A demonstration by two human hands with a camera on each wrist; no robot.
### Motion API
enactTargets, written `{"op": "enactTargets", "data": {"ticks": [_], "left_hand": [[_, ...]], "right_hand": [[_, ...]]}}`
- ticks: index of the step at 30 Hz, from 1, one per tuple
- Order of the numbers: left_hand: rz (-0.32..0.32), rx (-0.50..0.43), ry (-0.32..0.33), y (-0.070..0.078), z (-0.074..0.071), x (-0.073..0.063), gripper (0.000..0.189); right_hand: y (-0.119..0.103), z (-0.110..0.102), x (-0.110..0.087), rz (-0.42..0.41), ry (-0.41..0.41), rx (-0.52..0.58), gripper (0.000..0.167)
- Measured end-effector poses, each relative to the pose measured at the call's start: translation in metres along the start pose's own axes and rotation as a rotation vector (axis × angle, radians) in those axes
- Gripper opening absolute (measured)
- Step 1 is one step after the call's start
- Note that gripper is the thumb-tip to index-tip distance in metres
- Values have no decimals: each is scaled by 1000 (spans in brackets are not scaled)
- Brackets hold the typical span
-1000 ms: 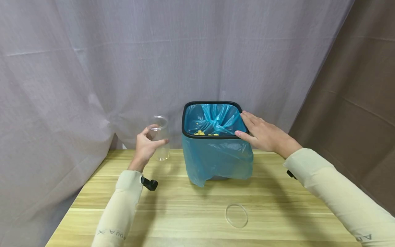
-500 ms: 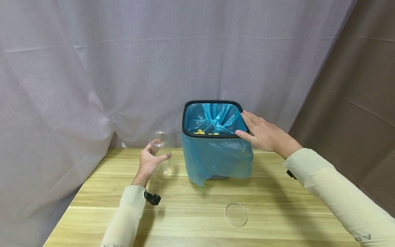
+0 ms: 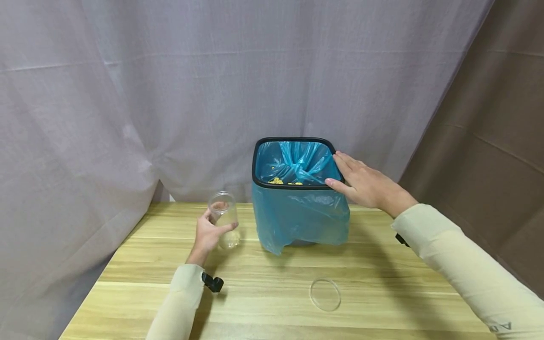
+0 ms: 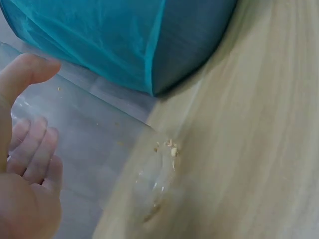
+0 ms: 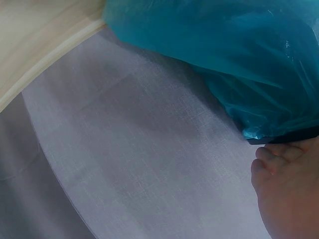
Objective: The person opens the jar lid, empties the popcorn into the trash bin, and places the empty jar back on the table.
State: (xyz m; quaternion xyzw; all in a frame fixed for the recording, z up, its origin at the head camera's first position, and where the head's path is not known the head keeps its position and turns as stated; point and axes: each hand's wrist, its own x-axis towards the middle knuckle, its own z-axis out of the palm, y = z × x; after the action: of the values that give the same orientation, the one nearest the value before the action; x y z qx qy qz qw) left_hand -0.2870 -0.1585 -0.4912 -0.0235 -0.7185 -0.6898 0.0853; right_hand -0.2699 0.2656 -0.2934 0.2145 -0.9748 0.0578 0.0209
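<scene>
My left hand [image 3: 207,234] grips a tall clear plastic jar [image 3: 228,218] around its side, thumb in front and fingers behind. The jar stands nearly upright, its open mouth upward, close over the table left of the bin. Small yellowish crumbs [image 4: 174,150] cling near its bottom in the left wrist view. A trash bin with a black rim [image 3: 293,187] wears a blue bag [image 3: 301,217] folded over its outside. Yellow bits [image 3: 276,181] lie inside the bag. My right hand [image 3: 369,185] rests on the bin's right rim with straight fingers, the thumb at the front corner.
A thin transparent ring [image 3: 325,294] lies on the wooden table [image 3: 263,288] in front of the bin. Grey curtain [image 3: 204,94] hangs behind the table, with a brown one [image 3: 488,141] at the right.
My left hand has brought the jar down and toward me, slightly to the right, lower over the table. The right hand stays on the bin's rim.
</scene>
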Motion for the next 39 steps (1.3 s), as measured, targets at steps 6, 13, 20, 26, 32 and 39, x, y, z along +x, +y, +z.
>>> {"op": "enactTargets", "data": {"ticks": [6, 13, 20, 26, 32, 39], "left_hand": [[17, 73, -68, -11, -8, 3, 77], [53, 123, -155, -15, -15, 0, 83], [46, 234, -169, -9, -22, -6, 102], [63, 406, -214, -1, -39, -8, 115], [110, 691, -213, 9, -59, -15, 117], [277, 993, -217, 20, -73, -28, 104]], "right_hand": [[0, -1, 1, -2, 1, -14, 94], [0, 3, -1, -2, 4, -6, 94], [2, 0, -4, 2, 19, -31, 94], [-1, -4, -8, 28, 34, -48, 95], [0, -7, -16, 6, 86, -60, 92], [17, -3, -31, 65, 88, -20, 88]]}}
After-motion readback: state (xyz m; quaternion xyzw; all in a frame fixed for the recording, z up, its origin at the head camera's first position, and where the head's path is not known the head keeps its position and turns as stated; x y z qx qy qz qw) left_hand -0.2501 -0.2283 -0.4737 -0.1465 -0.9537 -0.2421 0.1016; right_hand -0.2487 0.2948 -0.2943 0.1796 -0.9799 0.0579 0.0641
